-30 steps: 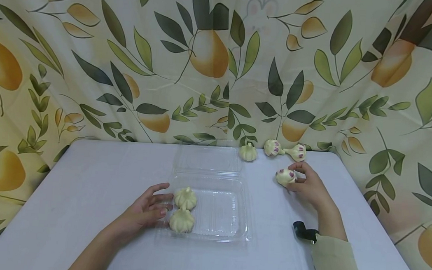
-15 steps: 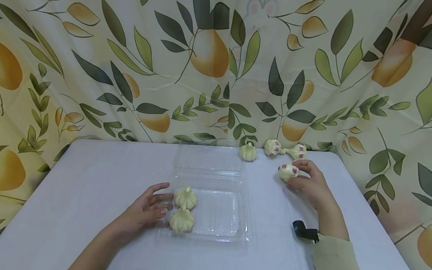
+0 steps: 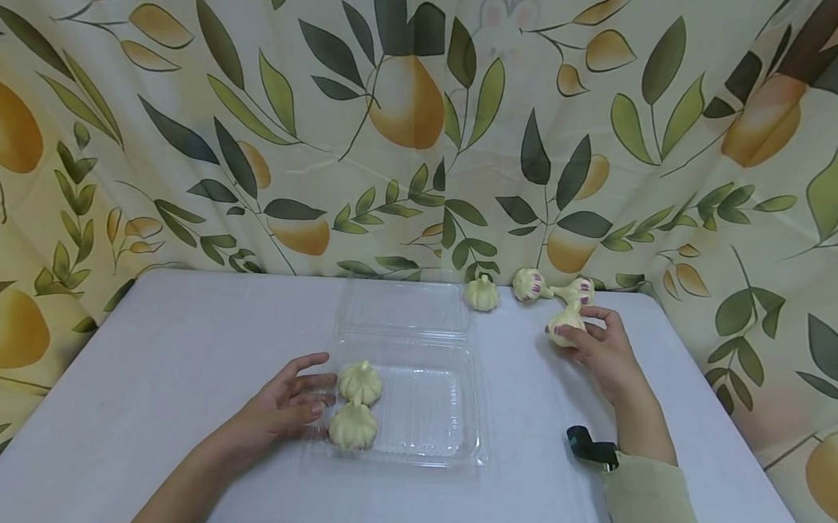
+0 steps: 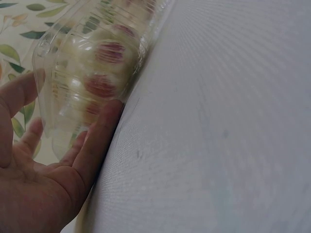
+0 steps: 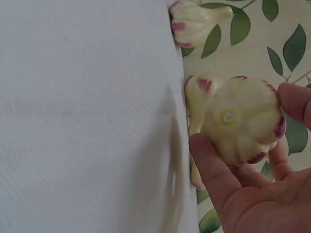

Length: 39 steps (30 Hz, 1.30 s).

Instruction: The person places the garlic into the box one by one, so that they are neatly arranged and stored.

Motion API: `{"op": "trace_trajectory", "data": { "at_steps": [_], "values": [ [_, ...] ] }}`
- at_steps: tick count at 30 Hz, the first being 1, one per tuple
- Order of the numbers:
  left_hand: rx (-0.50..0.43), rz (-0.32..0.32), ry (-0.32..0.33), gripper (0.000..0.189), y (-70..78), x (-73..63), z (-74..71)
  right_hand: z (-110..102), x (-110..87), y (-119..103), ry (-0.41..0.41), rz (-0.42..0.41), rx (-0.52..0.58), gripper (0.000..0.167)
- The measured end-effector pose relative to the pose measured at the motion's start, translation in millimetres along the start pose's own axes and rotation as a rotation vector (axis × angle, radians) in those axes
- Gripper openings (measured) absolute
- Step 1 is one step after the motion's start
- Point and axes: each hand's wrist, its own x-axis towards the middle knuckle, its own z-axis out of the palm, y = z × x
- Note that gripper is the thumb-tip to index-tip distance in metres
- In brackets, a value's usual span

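Observation:
My right hand (image 3: 604, 357) pinches a garlic bulb (image 3: 566, 328) at the back right of the table, its stem pointing away from me. In the right wrist view this garlic bulb (image 5: 243, 119) shows purple patches and a small pale mark on its base, between thumb and fingers. My left hand (image 3: 284, 405) rests against the left side of a clear plastic clamshell box (image 3: 428, 460), fingers loosely extended. Two garlic bulbs, a far one (image 3: 360, 383) and a near one (image 3: 353, 427), sit inside along the left wall. The left wrist view shows bulbs blurred through the plastic wall (image 4: 92, 63).
Behind the held bulb lie two purple-patched garlic bulbs (image 3: 530, 285) (image 3: 581, 291) near the back edge. One paler garlic bulb (image 3: 483, 294) stands by the box's opened lid (image 3: 405, 307). A patterned curtain (image 3: 396, 172) hangs behind the white table (image 3: 227, 338).
My right hand has turned the held garlic bulb, so its stem now shows at the far side, and shifted it slightly back and right. My left hand and the box stay put.

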Motion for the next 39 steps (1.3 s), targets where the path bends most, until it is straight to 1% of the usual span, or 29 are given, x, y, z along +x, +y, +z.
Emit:
{"op": "trace_trajectory", "data": {
  "at_steps": [3, 5, 7, 9, 13, 16, 20, 25, 29, 34, 39],
  "values": [
    [0.001, 0.008, -0.005, 0.072, -0.8, -0.4, -0.5, 0.9, 1.0, -1.1, 0.007, 0.02, -0.001, 0.083],
    [0.004, 0.012, -0.006, 0.072, -1.1, -0.6, -0.9, 1.5, 1.6, -1.5, 0.015, 0.031, -0.01, 0.096],
    [0.007, 0.018, -0.008, 0.071, -1.2, -0.9, -1.2, 2.0, 1.6, -1.6, 0.022, 0.035, -0.028, 0.104],
    [0.005, 0.021, -0.009, 0.071, -1.4, -1.1, -1.4, 2.3, 1.1, -1.4, 0.034, 0.036, -0.06, 0.107],
    [-0.001, 0.028, -0.013, 0.072, -2.2, -1.1, -1.4, 2.1, -0.6, -1.3, 0.037, 0.031, -0.12, 0.1],
    [-0.002, 0.019, -0.008, 0.072, -2.1, -0.9, -0.8, 2.7, -2.0, -2.6, 0.038, 0.022, -0.154, 0.096],
    [-0.004, 0.004, 0.0, 0.073, -1.5, -0.3, -0.5, 4.5, -3.4, -5.3, 0.045, 0.002, -0.18, 0.097],
    [0.002, 0.028, -0.012, 0.072, -1.7, -1.3, -1.3, 7.0, -5.0, -9.3, 0.03, -0.037, -0.176, 0.094],
    [0.006, 0.049, -0.026, 0.072, -2.2, -1.6, -2.1, 10.5, -7.7, -13.8, 0.025, -0.082, -0.144, 0.087],
    [0.006, 0.042, -0.026, 0.072, -1.9, -0.9, -2.1, 15.3, -9.8, -19.1, 0.006, -0.131, -0.119, 0.077],
    [0.009, 0.039, -0.025, 0.071, -2.3, -0.1, -2.7, 19.5, -11.2, -23.1, -0.003, -0.137, -0.118, 0.078]
  ]
}}
